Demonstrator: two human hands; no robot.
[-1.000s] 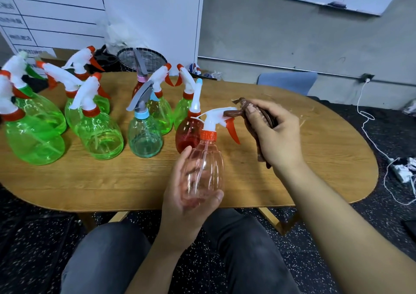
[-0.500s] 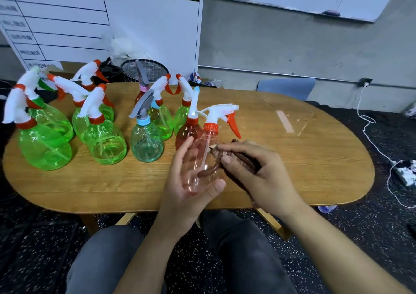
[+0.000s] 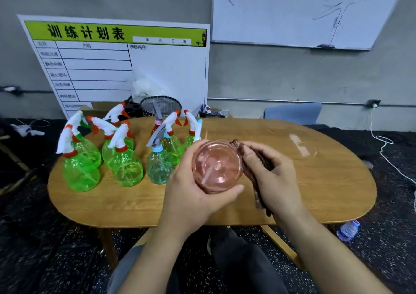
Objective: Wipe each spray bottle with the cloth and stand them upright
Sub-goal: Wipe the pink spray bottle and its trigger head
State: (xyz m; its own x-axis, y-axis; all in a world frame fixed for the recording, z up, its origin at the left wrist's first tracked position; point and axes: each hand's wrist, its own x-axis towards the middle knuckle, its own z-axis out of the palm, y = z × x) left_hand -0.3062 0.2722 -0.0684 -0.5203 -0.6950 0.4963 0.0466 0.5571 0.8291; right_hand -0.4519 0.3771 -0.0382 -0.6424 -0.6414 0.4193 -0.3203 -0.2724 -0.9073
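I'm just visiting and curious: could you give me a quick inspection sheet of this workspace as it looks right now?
Surface: oval wooden table, a pale strip of tape on it.
Job's things: pink bottle tipped with its base toward the camera; brown cloth against its side; green bottles and others upright at left.
Clutter: water bottle on the floor.
Hands: left hand grips the pink bottle; right hand holds the cloth.
Cables: white cable from a wall socket.
Surroundings: schedule board, whiteboard, blue chair.

A wooden oval desk (image 3: 326, 181) carried a cluster of upright spray bottles at its far left: several green ones (image 3: 126, 167), a pale blue one (image 3: 159, 166) and, half hidden behind, perhaps a red one (image 3: 155, 128).
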